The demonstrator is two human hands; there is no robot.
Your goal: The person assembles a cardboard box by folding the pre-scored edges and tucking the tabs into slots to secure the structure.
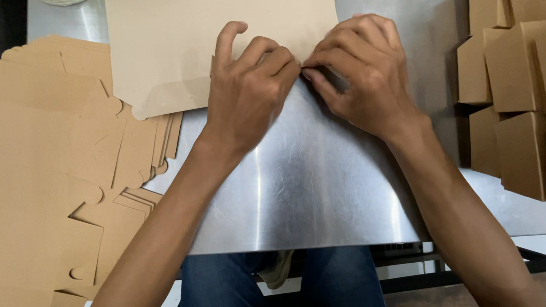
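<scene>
Blue-jeaned knees (280,293) under the near edge of the steel table (310,190), closest of all. Sat at that edge, forearms reaching up across the bare metal.

Far left, spilling past the table's left edge: loose stack of flat die-cut cardboard blanks (35,183), brown, tabs and slots cut out, none folded (plenty lying there unworked).

Toward the far edge, middle: one paler flat cardboard blank (221,31), spread out on the table, its near edge right under the fingers. Partly overlapped the stack at its lower left corner.

Left hand (250,89) curled, fingertips pressed down on the blank's near edge, thumb tucked beneath and out of sight. Seemed pinched on the cardboard rather than clenched empty, though hard to tell how firm. Right hand (362,75) just beside it, fingertips meeting the left's at the same edge, bent over and gripping or creasing a narrow strip of the blank. Something dark under the right fingers, too hidden to name.

Right edge of the table: folded cardboard boxes (532,75), brown, stacked several high and close together, well apart from the hands.

Judged from the lay of things: this blank barely started, flat save for the edge being worked; every other fold on it left to make. Batch somewhere in the middle, finished boxes on the right, a thick pile of flats on the left.
</scene>
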